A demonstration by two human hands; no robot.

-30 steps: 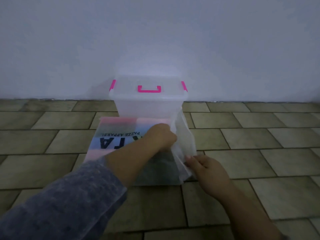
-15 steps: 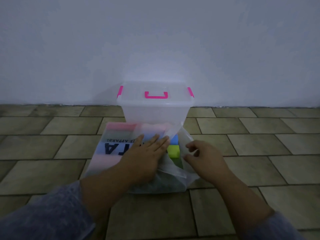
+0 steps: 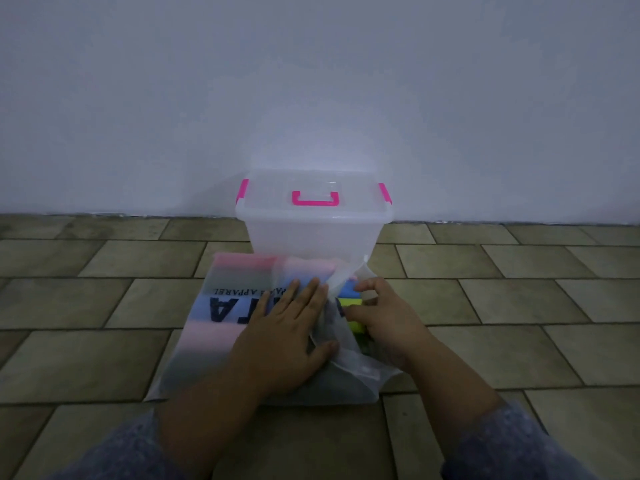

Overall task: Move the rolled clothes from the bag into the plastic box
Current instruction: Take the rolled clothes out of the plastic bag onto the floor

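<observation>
A frosted plastic bag [image 3: 221, 327] with dark lettering lies flat on the tiled floor, and rolled clothes in pink, blue and yellow-green show through it. My left hand [image 3: 291, 337] lies flat on top of the bag, fingers spread. At the bag's open right side my right hand [image 3: 384, 317] curls its fingers around the end of a yellow-green roll [image 3: 355, 325], below a blue roll [image 3: 348, 292]. Just behind the bag stands the clear plastic box [image 3: 313, 233], its lid on, with pink clips and a pink handle.
A pale wall rises right behind the box. Brown rectangular floor tiles [image 3: 519, 341] stretch to both sides of the bag and box. My blue-grey sleeves fill the bottom corners.
My left hand went from a fist at the bag's mouth to lying flat on the bag. The right hand moved up from the bag's edge to the roll ends, now exposed.
</observation>
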